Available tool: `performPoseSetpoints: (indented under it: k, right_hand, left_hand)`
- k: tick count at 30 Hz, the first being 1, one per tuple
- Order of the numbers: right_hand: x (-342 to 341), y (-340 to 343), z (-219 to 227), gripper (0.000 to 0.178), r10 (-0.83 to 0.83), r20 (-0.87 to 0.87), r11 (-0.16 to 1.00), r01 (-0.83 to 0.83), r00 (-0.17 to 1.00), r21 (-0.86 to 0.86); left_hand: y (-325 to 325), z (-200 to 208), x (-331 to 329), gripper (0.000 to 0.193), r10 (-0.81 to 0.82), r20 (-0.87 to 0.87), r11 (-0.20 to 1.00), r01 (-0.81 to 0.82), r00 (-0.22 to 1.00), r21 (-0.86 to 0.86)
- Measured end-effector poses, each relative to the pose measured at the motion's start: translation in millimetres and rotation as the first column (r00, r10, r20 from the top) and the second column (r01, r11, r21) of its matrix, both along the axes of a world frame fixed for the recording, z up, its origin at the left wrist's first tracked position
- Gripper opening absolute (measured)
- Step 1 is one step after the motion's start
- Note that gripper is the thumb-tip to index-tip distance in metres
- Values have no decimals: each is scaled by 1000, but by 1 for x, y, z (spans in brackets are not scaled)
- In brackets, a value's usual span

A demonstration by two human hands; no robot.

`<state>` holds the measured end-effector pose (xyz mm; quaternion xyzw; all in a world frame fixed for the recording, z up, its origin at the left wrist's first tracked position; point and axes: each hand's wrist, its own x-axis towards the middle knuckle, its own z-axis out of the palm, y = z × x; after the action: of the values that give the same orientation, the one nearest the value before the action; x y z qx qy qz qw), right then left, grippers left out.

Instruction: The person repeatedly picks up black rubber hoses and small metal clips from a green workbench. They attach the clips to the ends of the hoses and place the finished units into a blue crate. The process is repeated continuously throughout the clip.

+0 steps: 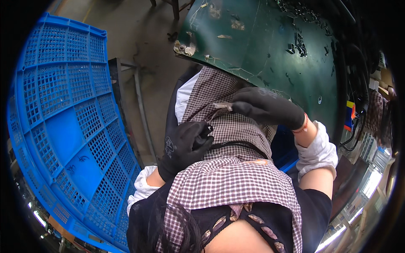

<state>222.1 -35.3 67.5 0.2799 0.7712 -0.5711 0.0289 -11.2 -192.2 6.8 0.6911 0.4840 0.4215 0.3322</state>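
Both hands wear black gloves and hover over my checked apron (232, 177). My left hand (183, 145) is closed, its fingers curled around a small dark piece (209, 127) with a shiny end; most of it is hidden in the glove. Farther up and to the right, my right hand (265, 107) pinches a short, clear-looking piece (222, 106) whose free end points left. What kind of part it is, I cannot tell. The two hands are apart, the right one close to the table's near edge.
A green-topped table (261, 46) stands ahead, with small black bent parts (298, 45) scattered on it and more heaped at its far right. A large blue plastic crate (67, 130) rises along my left. Between them a metal frame leg (143, 109) stands on the floor.
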Motion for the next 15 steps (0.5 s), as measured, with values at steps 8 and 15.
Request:
performPoseSetpoints:
  k: [8,15]
  right_hand:
    - [-9,-13,32,12,204,181,854,-265,962,447]
    - [-18,-9,39,10,303,292,791,-410,907,455]
  left_hand:
    - [-1,0,6,58,30,30,998,-32,999,52]
    - [-6,-1,9,55,-15,55,998,18,998,-56]
